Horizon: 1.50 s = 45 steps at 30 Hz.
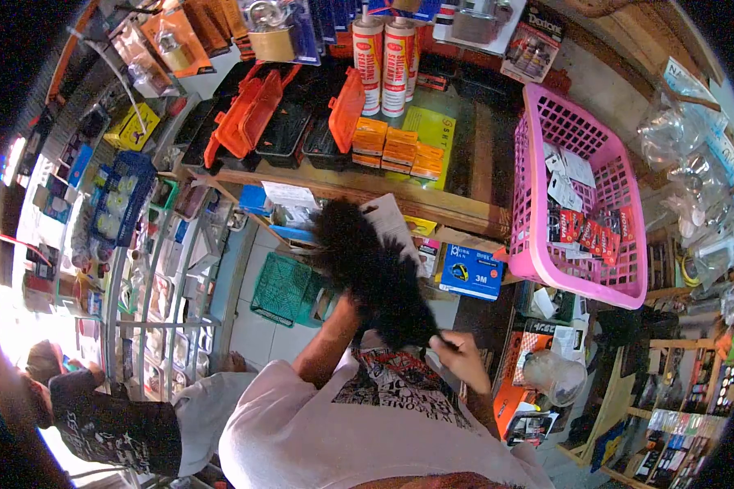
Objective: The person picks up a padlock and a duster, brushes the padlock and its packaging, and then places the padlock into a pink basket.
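Observation:
A fluffy black duster (383, 281) stretches across the front of my body, below the wooden shelf edge. My right hand (457, 354) is closed round its lower right end. The duster covers most of my left hand (351, 306), so its fingers are hidden; only the wrist and forearm show. Behind the duster's upper part stands a pale card (390, 224). On the shelf (481, 204) above are orange-lidded black boxes (249, 110), small orange boxes (400, 152) and white sealant tubes (395, 69).
A pink basket (522, 212) with red packets sits at the right. A green crate (285, 287) is on the floor, and a blue 3M box (470, 273) lies below the shelf. Another person (122, 420) is at the lower left, beside stocked racks. Packaged goods hang above.

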Each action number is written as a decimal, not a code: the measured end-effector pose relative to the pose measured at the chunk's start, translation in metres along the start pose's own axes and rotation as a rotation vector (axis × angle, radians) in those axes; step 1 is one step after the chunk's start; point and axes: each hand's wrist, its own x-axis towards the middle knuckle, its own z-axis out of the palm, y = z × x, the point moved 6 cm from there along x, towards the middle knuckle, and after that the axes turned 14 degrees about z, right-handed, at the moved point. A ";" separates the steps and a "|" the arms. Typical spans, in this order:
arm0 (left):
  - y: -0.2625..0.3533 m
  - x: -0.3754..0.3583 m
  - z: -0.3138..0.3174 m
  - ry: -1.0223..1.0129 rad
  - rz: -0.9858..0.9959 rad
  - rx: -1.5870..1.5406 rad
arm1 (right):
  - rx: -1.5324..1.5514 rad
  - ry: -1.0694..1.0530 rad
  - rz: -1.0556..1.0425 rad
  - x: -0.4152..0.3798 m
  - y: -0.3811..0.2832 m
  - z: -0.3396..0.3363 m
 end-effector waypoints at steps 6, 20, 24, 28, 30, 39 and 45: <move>0.019 0.007 -0.002 0.153 0.082 0.459 | -0.151 -0.069 -0.042 0.002 0.006 -0.010; 0.045 0.019 0.000 0.041 0.100 0.470 | -0.047 -0.046 0.060 -0.007 0.012 -0.042; 0.040 0.024 0.003 -0.047 0.059 0.400 | -0.198 -0.155 -0.025 -0.009 0.023 -0.047; 0.040 0.027 0.001 0.059 0.146 0.498 | -0.083 -0.064 0.098 -0.014 0.022 -0.056; 0.038 0.029 -0.002 0.049 0.132 0.482 | -0.154 -0.176 0.044 -0.014 0.023 -0.058; 0.019 0.021 0.006 0.125 0.100 0.389 | -0.148 -0.103 0.128 0.001 0.023 -0.049; 0.019 0.026 0.008 -0.081 0.033 0.134 | -0.063 -0.086 0.145 0.012 0.011 -0.038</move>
